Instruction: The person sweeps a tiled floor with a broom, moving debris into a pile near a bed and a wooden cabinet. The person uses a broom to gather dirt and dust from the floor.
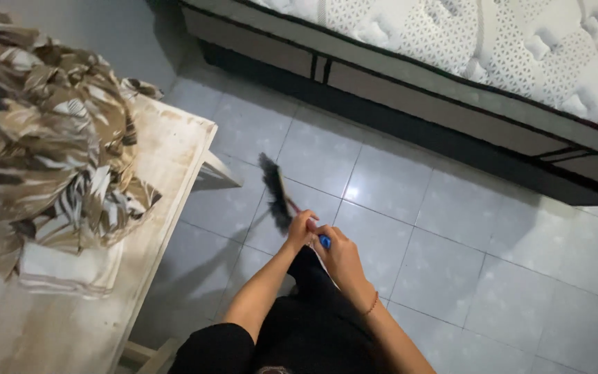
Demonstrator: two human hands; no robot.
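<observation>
Broom (276, 194), dark bristles, on tiled floor (451, 263); left hand (301, 230) and right hand (339, 253) both closed round its handle, near table (174, 180) corner

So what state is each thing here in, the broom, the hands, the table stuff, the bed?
broom: head down on the tiled floor, handle gripped
left hand: closed on the broom handle
right hand: closed on the handle, lower down
patterned cloth: crumpled in a heap on the wooden table
mattress: bare, no sheet

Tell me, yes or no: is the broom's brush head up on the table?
No: the brush head is down over the tiled floor, right of the table.
</observation>
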